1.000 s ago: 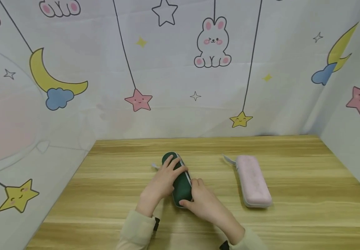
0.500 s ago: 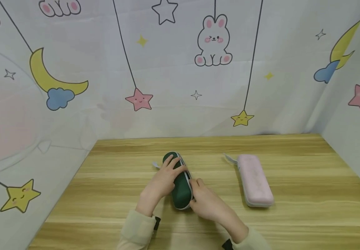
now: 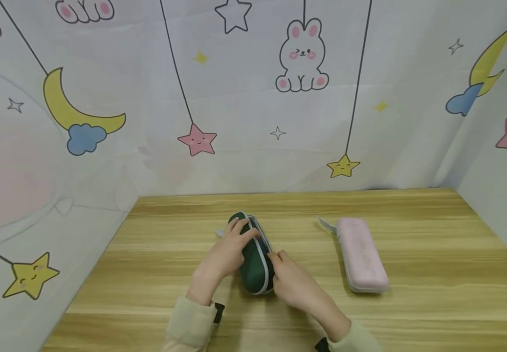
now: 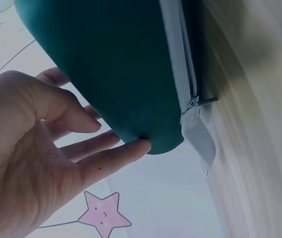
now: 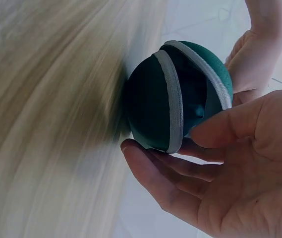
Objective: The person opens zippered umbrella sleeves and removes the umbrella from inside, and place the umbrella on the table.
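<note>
A dark green zippered glasses case (image 3: 253, 271) lies slantwise on the table, its lid parted from the base along the right side. My left hand (image 3: 227, 249) grips the lid from above, fingers laid over to its zipper edge. My right hand (image 3: 295, 283) holds the base's near right edge. In the right wrist view the thumb is at the gap and the fingers are under the lower shell (image 5: 148, 104). A dark inside shows between the two grey zipper bands; its contents cannot be made out. A grey strap (image 4: 200, 139) hangs at the far end by the zipper pull.
On the right lies a pink case (image 3: 361, 254) of similar shape, closed, with a grey strap at its far left corner. Both rest on a wood-grain table (image 3: 169, 313). A white curtain (image 3: 244, 98) with printed stars, moons and a rabbit stands behind and at both sides.
The green case's lid has tilted up and left with my left hand, widening the gap on the right side. My right thumb has moved from the lid's top to the opening.
</note>
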Tool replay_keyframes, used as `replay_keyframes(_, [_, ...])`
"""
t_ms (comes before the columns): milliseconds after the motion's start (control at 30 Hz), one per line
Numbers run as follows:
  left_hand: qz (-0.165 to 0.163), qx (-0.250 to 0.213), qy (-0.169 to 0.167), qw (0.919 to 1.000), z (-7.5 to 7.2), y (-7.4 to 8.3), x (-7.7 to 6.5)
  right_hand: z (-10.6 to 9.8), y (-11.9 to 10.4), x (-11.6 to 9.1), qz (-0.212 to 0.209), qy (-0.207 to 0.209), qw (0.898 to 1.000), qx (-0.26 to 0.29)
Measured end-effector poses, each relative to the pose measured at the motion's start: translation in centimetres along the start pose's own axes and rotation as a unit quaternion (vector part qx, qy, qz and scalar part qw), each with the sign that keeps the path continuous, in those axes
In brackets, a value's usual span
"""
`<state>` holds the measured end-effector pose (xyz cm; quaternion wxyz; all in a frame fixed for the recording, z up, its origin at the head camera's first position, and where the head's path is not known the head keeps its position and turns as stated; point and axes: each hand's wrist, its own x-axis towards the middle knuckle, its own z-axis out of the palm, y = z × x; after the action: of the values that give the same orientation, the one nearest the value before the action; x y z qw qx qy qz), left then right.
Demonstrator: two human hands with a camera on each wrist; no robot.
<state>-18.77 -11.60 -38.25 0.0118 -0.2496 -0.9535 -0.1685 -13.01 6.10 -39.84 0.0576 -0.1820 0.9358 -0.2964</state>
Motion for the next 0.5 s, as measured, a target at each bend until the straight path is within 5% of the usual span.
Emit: replay_keyframes(500, [-0.069,-0.023,0.004,0.9974,-1.4,0.0,-0.5,0.5,0.0,0.7,0.043,0.042,0.998,-0.029])
